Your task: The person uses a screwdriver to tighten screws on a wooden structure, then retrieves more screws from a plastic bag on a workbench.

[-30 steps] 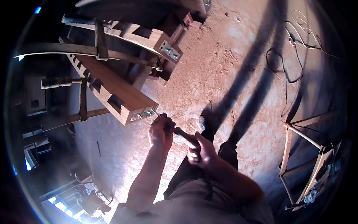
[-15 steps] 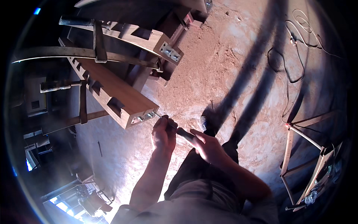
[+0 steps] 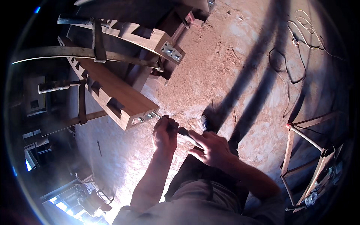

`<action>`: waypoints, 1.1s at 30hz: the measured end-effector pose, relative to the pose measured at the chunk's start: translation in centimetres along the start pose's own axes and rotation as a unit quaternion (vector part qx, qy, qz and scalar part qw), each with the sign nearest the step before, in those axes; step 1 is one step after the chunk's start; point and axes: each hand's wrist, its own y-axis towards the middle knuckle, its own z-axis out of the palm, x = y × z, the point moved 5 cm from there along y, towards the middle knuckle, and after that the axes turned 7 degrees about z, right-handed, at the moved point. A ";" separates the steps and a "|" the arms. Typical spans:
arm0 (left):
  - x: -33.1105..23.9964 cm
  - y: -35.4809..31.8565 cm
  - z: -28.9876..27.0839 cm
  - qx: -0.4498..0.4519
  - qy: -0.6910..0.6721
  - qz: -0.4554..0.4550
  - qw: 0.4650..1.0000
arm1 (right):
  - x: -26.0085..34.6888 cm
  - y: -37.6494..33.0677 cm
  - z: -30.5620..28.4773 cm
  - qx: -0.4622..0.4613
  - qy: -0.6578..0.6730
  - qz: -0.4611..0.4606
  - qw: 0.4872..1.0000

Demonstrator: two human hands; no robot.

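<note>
A wooden beam [image 3: 127, 97] with notches along one side reaches toward me, and a metal plate [image 3: 138, 120] is set into its near end. Thumb and fingers of my left hand [image 3: 164, 133] close around the front of a screwdriver [image 3: 189, 137], whose thin shaft meets the plate's right part. Behind it, my right hand [image 3: 214, 148] wraps the dark handle with thumb and fingers. The tip, and any screw under it, is too small to make out. A second notched beam [image 3: 150, 43] with a similar end plate [image 3: 171, 51] lies farther off.
Bar clamps [image 3: 99, 41] [image 3: 82, 101] lie across the beams at left. Reddish dust covers the floor [image 3: 210, 56]. A cable [image 3: 296, 41] lies coiled at the far right, above a wooden frame [image 3: 288, 150]. My shoe [image 3: 204, 122] stands just beyond the hands.
My right hand has turned on the handle and shifted slightly right and down, its fingers regripping. The left hand and the beam stay nearly where they were.
</note>
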 end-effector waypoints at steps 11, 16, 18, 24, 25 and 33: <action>-0.3 0.0 -0.7 0.006 0.013 0.009 1.000 | -2.7 -0.4 3.5 0.132 0.523 0.339 0.771; -0.2 -0.2 0.7 0.000 -0.006 -0.009 1.000 | 0.8 1.0 -0.1 -0.002 -0.039 -0.057 0.998; -0.3 -1.0 1.0 -0.008 0.028 -0.006 1.000 | -1.1 1.1 1.1 0.084 0.217 0.141 0.962; -0.5 0.1 -0.1 0.012 0.049 0.015 0.999 | -3.3 0.2 5.2 0.231 0.685 0.259 0.641; -0.5 0.4 0.0 0.017 0.037 0.008 0.999 | -2.9 0.7 3.6 0.151 0.591 0.323 0.723; -0.8 -0.1 0.3 -0.001 0.029 -0.026 0.999 | 4.5 0.9 0.9 -0.062 -0.326 -0.183 0.925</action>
